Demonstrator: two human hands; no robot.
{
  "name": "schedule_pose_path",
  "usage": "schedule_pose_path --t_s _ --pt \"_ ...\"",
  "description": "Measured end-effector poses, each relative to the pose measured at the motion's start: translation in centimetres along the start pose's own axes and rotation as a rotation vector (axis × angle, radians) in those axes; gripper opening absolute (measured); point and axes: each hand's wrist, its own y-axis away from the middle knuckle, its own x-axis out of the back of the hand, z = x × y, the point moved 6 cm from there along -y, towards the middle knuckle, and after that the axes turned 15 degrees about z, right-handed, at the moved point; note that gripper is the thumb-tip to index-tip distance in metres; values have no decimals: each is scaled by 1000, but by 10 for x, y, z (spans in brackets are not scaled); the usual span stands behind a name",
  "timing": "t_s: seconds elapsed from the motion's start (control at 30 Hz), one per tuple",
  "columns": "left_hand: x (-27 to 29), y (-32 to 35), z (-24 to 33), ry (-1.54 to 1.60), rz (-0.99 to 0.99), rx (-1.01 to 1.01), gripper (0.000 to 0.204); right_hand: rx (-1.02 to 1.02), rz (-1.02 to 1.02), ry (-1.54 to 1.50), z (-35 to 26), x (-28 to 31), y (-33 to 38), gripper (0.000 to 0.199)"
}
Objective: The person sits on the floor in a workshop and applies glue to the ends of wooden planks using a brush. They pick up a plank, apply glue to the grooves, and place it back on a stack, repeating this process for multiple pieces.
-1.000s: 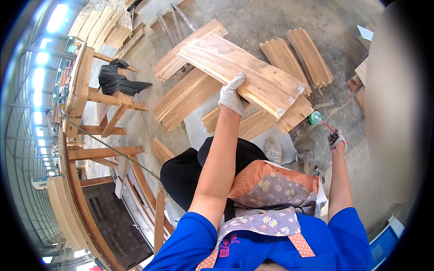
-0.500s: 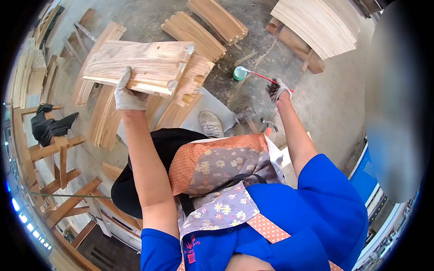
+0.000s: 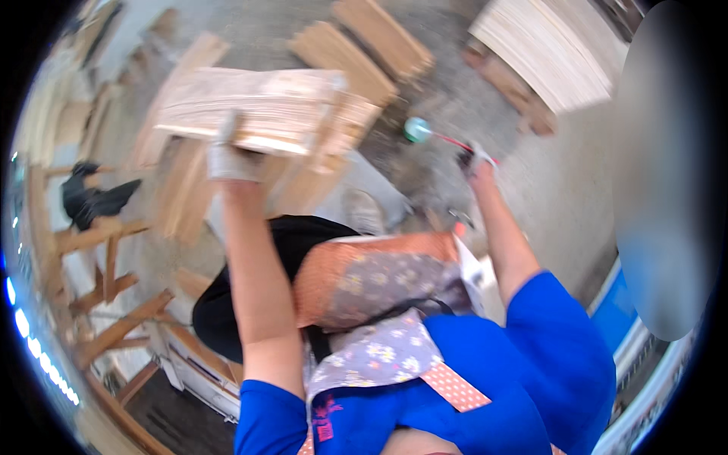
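My left hand (image 3: 230,155), in a pale work glove, grips the near edge of a wooden board (image 3: 258,102). The thumb lies over its edge and the other fingers are hidden beneath. This board overlaps another board (image 3: 350,125) with a notched end. My right hand (image 3: 476,161), also gloved, is closed round the red handle of a thin brush (image 3: 453,141). The brush reaches left to a small green pot (image 3: 416,130) on the floor; motion blur hides whether its tip is inside.
Stacks of wooden boards (image 3: 345,64) lie beyond, and a pale stack (image 3: 546,53) sits on timber at the far right. A hammer (image 3: 460,226) lies near my knees. Wooden frames (image 3: 114,243) with a black cloth (image 3: 95,196) stand at left.
The whole view has shifted, so most things sit slightly further right, and it is now blurred. Both hands keep their holds on the board and the brush.
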Motion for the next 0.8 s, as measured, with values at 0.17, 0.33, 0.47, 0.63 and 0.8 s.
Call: schedule_pose_path --t_s 0.17,0.33,0.47,0.63,0.8 --pt "-43 10 -14 93 97 -66 46 -14 37 58 13 12 -32 25" --pt "-25 5 -12 182 101 40 42 -22 13 143 24 -10 -29 20" --pt "-20 6 -11 207 114 43 41 -79 39 28 16 4 -23 20" --pt "-37 5 -9 173 85 -38 45 -118 30 -190 -14 35 -16 17" --pt "-15 -5 -12 83 70 -95 45 27 -204 -268 -81 4 83 13"
